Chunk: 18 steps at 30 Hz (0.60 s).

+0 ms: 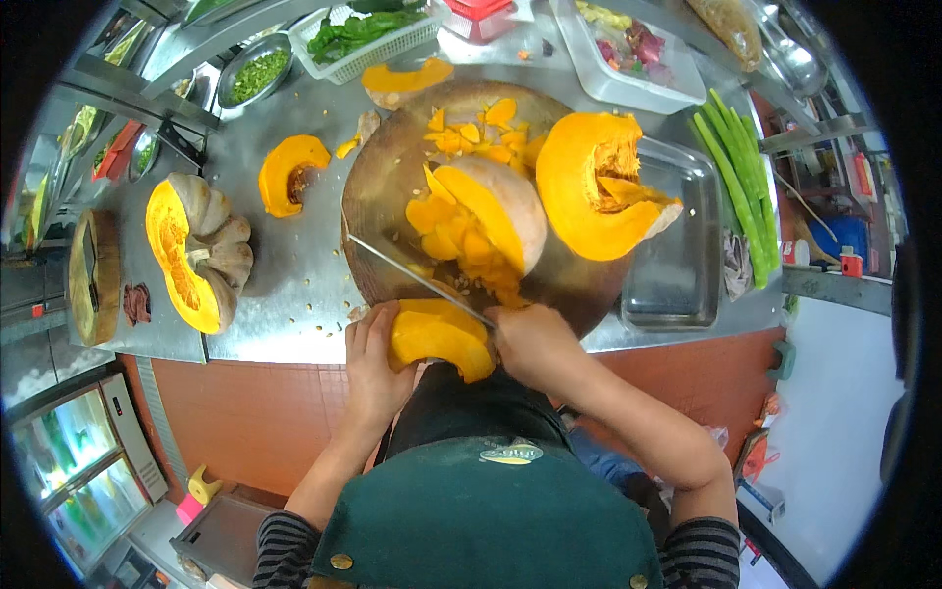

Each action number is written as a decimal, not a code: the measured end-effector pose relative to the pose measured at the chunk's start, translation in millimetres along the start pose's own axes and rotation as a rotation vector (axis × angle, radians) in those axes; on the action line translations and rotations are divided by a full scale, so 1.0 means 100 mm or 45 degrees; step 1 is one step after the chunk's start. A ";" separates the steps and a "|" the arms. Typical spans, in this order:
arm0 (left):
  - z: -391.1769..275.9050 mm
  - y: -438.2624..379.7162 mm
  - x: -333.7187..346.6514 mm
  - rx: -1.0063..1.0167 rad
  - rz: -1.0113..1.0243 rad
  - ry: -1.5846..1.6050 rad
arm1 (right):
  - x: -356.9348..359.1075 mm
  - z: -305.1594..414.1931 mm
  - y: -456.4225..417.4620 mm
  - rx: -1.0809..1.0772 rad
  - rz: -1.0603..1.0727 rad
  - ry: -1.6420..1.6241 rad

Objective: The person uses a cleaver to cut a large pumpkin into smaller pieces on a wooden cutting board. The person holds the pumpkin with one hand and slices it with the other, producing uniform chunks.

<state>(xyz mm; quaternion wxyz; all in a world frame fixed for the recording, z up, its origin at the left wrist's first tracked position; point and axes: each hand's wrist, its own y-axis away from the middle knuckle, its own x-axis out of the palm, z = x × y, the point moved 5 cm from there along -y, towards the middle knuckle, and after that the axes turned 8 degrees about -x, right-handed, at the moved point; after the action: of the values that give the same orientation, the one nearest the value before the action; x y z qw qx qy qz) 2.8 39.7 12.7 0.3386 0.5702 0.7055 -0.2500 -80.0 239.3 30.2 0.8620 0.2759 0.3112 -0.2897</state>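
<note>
My left hand (377,355) grips the left end of a pumpkin wedge (441,331) at the near edge of a round wooden chopping block (589,291). In my right hand (537,346) is a kitchen knife (419,278), its blade slanting up and left across the block, just beyond the wedge. On the block lie another pumpkin piece with pale rind (508,206), several small pumpkin slices (449,228) and scraps. A large cut pumpkin section (570,195) rests at the block's right side, partly over a steel tray (673,272).
Left on the steel table (272,287) are a half pumpkin (213,250), a pumpkin slice (291,173) and a small round board (96,276). Farther back stand a bowl of chopped greens (257,73), a white basket (360,51) and a white bin (625,81). Green stalks (743,184) lie right.
</note>
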 end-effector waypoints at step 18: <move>0.26 0.27 0.10 -0.008 -0.025 0.286 | -0.37 0.28 0.56 -0.261 -0.136 0.004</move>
<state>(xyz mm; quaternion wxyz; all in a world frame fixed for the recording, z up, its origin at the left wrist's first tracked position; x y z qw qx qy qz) 32.5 32.8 -10.9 0.2567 0.5864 0.7455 -0.1855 -55.3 271.1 90.9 0.8686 0.1697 0.3548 -0.3013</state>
